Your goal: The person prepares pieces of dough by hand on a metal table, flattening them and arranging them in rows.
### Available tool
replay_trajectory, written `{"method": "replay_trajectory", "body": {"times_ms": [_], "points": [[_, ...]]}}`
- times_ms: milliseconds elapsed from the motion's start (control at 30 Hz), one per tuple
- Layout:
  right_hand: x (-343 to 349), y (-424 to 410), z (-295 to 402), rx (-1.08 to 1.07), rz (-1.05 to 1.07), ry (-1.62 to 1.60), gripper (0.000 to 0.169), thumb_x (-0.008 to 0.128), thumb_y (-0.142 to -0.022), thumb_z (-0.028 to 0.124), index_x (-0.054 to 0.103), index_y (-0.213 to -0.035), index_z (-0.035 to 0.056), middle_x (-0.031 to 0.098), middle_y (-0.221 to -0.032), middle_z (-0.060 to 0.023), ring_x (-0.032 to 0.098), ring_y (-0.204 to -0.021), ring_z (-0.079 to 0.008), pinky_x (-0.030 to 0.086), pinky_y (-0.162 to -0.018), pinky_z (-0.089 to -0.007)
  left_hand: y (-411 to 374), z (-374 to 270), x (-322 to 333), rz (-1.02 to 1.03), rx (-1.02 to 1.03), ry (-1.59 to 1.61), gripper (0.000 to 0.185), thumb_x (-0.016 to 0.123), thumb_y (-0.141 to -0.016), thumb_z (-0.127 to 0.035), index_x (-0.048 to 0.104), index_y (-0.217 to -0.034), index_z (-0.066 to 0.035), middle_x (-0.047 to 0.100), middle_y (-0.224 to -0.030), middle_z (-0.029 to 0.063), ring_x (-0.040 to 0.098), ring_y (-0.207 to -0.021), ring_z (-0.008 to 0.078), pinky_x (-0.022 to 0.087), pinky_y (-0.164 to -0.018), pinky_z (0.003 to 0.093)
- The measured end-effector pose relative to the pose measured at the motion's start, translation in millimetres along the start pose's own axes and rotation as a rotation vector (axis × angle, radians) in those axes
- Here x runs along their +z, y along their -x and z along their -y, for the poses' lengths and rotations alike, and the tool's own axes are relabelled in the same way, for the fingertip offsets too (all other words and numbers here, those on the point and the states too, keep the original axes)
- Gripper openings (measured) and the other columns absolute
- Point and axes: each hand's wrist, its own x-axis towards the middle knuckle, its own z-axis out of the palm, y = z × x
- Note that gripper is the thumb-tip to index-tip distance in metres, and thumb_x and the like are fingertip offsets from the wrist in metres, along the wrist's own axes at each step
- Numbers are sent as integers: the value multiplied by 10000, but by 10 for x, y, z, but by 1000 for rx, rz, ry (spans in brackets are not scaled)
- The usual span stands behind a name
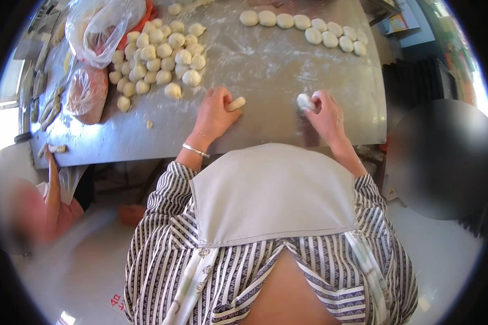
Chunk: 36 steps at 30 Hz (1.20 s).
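My left hand (214, 113) is closed around a small piece of dough (236, 104), whose rounded end sticks out past the thumb. Between the thumb and fingers of my right hand (328, 115) is a floured oval dough ball (304, 101). Both hands are at the near side of a metal table (264, 118), a forearm's width or more apart. A heap of round dough balls (156, 50) lies beyond my left hand, some with small pointed tips. Farther back on the right, smooth dough pieces (285, 21) stand in two rows.
Left of the heap are a clear plastic bag (101, 34) and a reddish lump wrapped in plastic (87, 95). Dough scraps (149, 123) lie nearer the edge. At the left table corner another person's hand (49, 152) touches a dough strip (57, 149). Flour dusts the tabletop.
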Motion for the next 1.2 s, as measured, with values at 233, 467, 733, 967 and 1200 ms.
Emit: {"method": "replay_trajectory", "body": {"times_ms": [233, 467, 733, 967, 1200], "points": [[112, 112, -155, -480, -56, 203, 407, 829, -887, 275, 653, -1217, 113, 693, -1148, -61, 621, -1093, -306, 470, -957, -443, 70, 33, -14, -86, 84, 170, 205, 758, -952, -118, 688, -1141, -80, 722, -1085, 102, 692, -977, 311, 556, -843, 425], [587, -474, 66, -403, -319, 281, 445, 749, -966, 286, 632, -1369, 136, 664, -1345, -72, 587, -1290, -306, 429, -1105, -505, -472, -50, 298, -314, 251, -168, 234, 688, -975, -120, 655, -1206, -121, 690, -1291, 92, 606, -1277, 352, 453, -1082, 545], [842, -597, 99, -444, -298, 493, 496, 680, -1006, 343, 581, -1476, 218, 559, -1522, -41, 451, -1486, -308, 295, -1219, -665, -679, 81, 744, -349, 436, -442, 329, 639, -1021, -202, 655, -1349, -173, 554, -1570, 34, 344, -1593, 292, 170, -1271, 687], [814, -555, 79, -508, -282, 471, 450, 637, -1027, 331, 608, -1452, 185, 584, -1510, -42, 484, -1458, -298, 307, -1214, -647, -641, 8, 731, -319, 477, -455, 341, 661, -1001, -200, 663, -1342, -190, 545, -1584, 23, 348, -1595, 274, 152, -1269, 699], [348, -478, -221, -276, -90, 156, 374, 608, -1036, 290, 680, -1362, 123, 662, -1398, -93, 573, -1325, -319, 457, -1125, -461, -389, -267, 135, -40, 28, -28, 370, 746, -972, -265, 654, -1300, -118, 766, -1198, 74, 721, -1115, 338, 547, -962, 451]]}}
